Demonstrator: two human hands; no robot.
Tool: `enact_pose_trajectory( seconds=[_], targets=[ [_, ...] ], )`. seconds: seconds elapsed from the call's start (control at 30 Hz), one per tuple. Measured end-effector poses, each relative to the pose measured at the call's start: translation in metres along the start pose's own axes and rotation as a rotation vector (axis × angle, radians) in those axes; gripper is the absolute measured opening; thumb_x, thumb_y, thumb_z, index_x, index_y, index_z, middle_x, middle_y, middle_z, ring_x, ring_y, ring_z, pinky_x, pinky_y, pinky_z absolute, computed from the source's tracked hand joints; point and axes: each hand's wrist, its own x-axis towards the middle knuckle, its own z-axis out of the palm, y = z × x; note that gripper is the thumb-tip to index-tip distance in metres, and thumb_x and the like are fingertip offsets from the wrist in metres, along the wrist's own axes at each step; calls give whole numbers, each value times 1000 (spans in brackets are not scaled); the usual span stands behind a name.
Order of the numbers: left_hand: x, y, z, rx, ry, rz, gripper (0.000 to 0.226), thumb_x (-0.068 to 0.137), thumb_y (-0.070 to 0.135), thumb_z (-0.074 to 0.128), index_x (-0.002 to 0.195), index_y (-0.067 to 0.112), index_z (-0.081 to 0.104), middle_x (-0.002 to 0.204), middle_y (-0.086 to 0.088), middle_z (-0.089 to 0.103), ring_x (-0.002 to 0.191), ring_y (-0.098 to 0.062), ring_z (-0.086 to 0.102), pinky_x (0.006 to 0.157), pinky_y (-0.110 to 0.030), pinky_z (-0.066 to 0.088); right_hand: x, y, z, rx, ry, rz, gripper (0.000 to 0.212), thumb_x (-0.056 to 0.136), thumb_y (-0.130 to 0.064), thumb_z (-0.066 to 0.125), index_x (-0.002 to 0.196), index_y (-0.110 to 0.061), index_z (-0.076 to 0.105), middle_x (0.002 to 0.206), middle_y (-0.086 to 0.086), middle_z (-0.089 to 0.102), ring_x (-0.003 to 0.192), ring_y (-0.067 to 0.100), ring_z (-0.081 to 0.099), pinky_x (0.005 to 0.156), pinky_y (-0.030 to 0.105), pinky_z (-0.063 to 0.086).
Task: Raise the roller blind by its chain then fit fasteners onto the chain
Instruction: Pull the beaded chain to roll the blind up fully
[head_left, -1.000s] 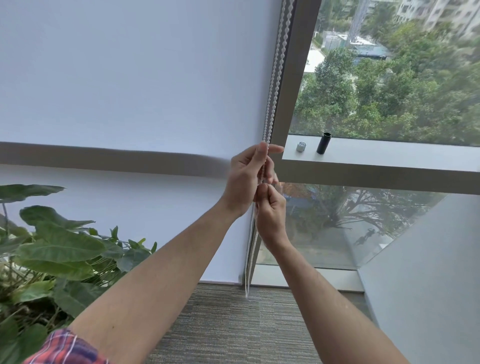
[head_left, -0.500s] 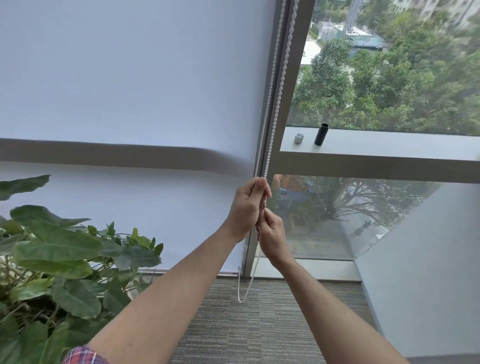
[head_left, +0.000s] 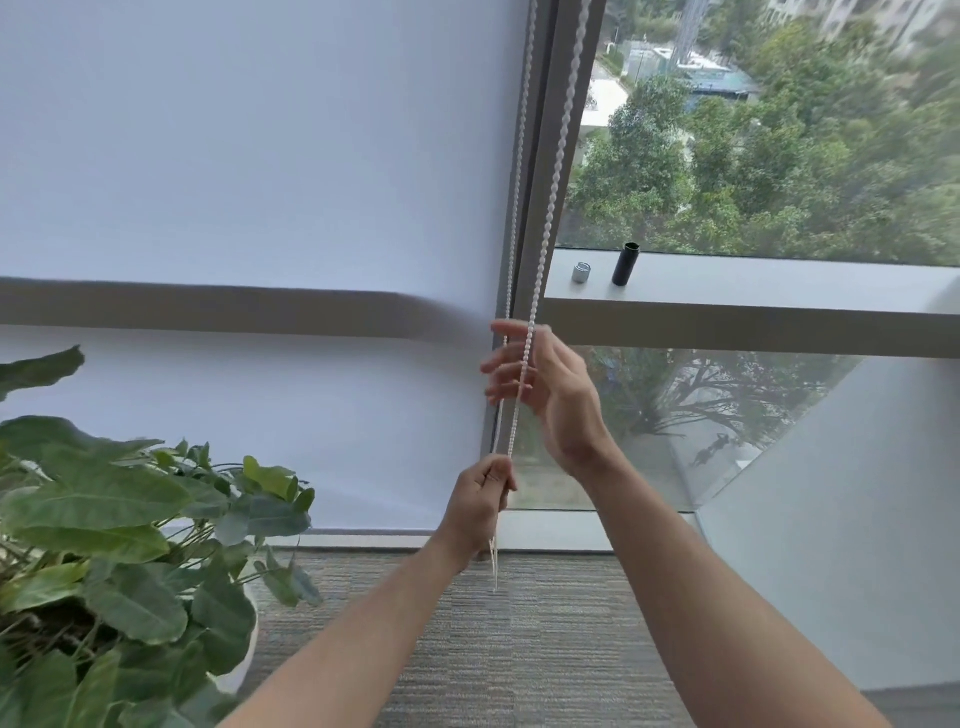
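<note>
- Roller blind (head_left: 249, 171): I see the white fabric filling everything left of both sets of fingers; its bottom edge sits low, just above the floor, below and left of my left fingers.
- Window (head_left: 753, 156): bare glass to the right of the fingers, trees and buildings outside. A grey window frame (head_left: 545, 171) runs vertically just above the right fingers.
- Potted plant (head_left: 104, 530): large green leaves, well apart to the left of and below the left fingers.
- Carpet (head_left: 519, 649): grey, striped, under both forearms.
- Ledge (head_left: 753, 291): horizontal sill above and right of the right fingers.
- Right hand (head_left: 550, 384): raised, palm turned left. Fingers (head_left: 506, 369) spread and loosely open; both chain strands pass in front of them. I cannot tell whether any fingertip actually touches a strand.
- Left hand (head_left: 480, 504): lower, directly beneath the right fingers. Fingers (head_left: 498, 475) pressed together in a pinch on the chain, knuckles toward the camera.
- Chain (head_left: 550, 197): white beaded loop, two strands dropping from the top edge along the frame. Both run taut down past the right fingers into the left pinch; a short tail hangs slack below the left fingers, ending above the carpet.
- Black cylinder (head_left: 626, 264): upright on the ledge, above and right of the right fingers.
- Silver fastener (head_left: 581, 273): small metal cylinder on the ledge, just beside the black one on its left, apart from it.
</note>
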Motion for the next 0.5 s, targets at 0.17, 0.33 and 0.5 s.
enact_pose_trajectory(
  seconds=[0.17,0.33,0.5],
  targets=[
    [4,5,-3,26,-11,30,36,101,29,45,67,25,57,54,-6,31,49,-11,26,48,-28,23,9,-7,33,-80,218,-180,43,101,-31,37,66,-14,55,50,-6,35,44,5,29,42,20,25],
    [8,10,-11,63,-61,15,42,104,24,44,65,28,59,59,-10,34,51,-17,27,50,-29,22,5,5,37,-73,258,-253,45,100,-38,38,61,-28,58,46,-14,36,40,5,29,40,23,24],
    [11,24,-15,141,-177,0,38,92,17,52,60,28,69,60,13,62,63,-2,54,65,-18,42,3,8,40,18,267,-264,44,98,-38,40,60,-27,58,44,-15,35,37,3,28,38,19,22]
  ],
)
